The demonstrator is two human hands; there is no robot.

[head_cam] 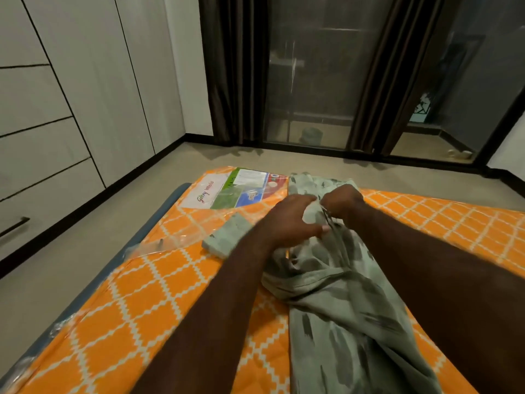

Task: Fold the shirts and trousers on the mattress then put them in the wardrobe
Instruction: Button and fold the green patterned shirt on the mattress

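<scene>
A pale green garment (341, 302) with dark brush marks lies stretched along the orange diamond-patterned mattress (136, 302), bunched in the middle. My left hand (292, 220) pinches a fold of its cloth at the bunch. My right hand (342, 201) is closed on the same fabric right beside it, the two hands almost touching. A small folded piece of the same green print (227, 236) rests on the mattress left of my left hand. The wardrobe (71, 89), with pale doors and drawers, stands shut along the left wall.
The mattress is wrapped in clear plastic with a printed label (235, 189) at its far end. Bare floor (56, 265) runs between mattress and wardrobe. Dark curtains (235, 66) and glass doors (318, 75) stand at the far side.
</scene>
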